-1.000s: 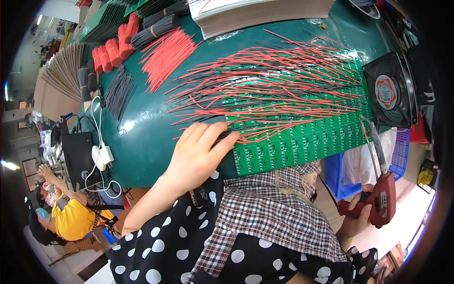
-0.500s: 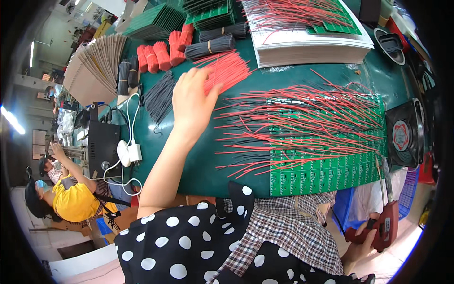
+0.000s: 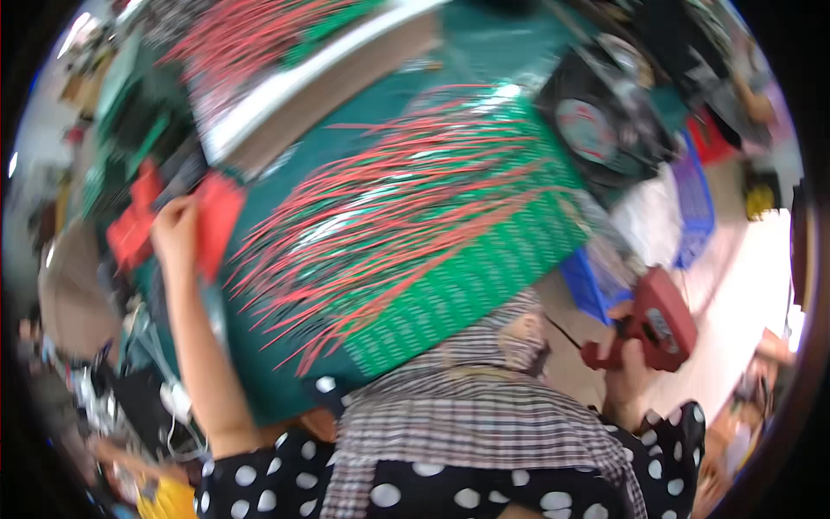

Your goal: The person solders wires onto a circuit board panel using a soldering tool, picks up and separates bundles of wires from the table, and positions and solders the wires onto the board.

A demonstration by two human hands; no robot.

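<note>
My left hand (image 3: 177, 229) is at the near-left edge of a loose pile of red wires (image 3: 220, 216), its fingers bent together. Blur hides what is between them. In my right hand (image 3: 629, 376) is a red soldering gun (image 3: 664, 320), held out beyond the right side of the table; its metal tip points up toward the board and is smeared. Between my hands lies a green panel of circuit boards (image 3: 458, 298). Many red and black wires (image 3: 389, 195) fan across it, their free ends sticking out over its left edge.
A thick white stack (image 3: 346, 82) at the far left carries more wired boards. Behind my left hand lie tied red bundles (image 3: 130, 238). A black fan (image 3: 592, 130) stands past the panel, beside blue baskets (image 3: 696, 203). Someone in yellow (image 3: 164, 497) is at lower left.
My view has swung, tilting the table and bringing the soldering gun further into sight. My left hand's spread fingers have drawn together at the red wire pile. The right hand still grips the gun.
</note>
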